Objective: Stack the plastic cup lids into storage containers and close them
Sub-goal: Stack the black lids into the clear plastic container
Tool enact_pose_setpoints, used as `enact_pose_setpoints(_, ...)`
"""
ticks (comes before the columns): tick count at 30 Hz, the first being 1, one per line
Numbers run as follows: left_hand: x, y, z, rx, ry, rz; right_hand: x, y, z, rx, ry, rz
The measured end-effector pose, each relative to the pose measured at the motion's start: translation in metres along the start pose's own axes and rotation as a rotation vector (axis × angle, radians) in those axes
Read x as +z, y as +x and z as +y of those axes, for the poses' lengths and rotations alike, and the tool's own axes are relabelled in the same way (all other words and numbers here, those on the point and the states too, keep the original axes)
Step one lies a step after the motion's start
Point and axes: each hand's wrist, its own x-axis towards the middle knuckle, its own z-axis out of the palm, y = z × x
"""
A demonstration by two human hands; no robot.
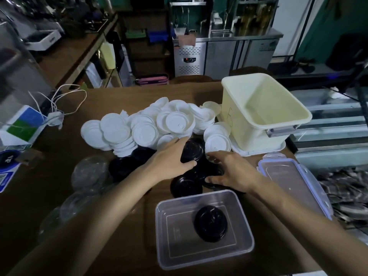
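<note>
A heap of white cup lids (143,128) covers the middle of the brown table (123,244). In front of it lie several black lids (124,166). My left hand (171,158) grips a black lid (192,151) between thumb and fingers. My right hand (231,170) is curled around the edge of another black lid (214,174) just to the right. Close to me stands a clear rectangular container (203,253) with one black lid (211,223) inside. Its clear cover with blue clips (292,184) lies at the right. A cream tub (258,114) stands open behind.
Clear dome lids (89,174) lie at the left front. A white charger with cables (55,116) and a blue-green box (22,126) sit at the table's left edge. Beneath the cream tub rests a white cover (276,149). A steel counter stands beyond the table.
</note>
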Motion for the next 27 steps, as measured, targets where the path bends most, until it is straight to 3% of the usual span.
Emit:
enact_pose_setpoints(13,-0.021,-0.07,-0.013,-0.027,-0.054,0.134,0.014,0.03,-0.027,-0.084,-0.142,-0.099)
enact_pose_setpoints(20,-0.017,-0.093,0.006,0.036,-0.012,0.207,-0.003,0.009,-0.016,-0.053,0.255,-0.051)
enact_pose_setpoints(27,0.017,-0.117,0.039,0.16,-0.085,0.058,-0.016,-0.023,0.001,-0.064,0.392,-0.019)
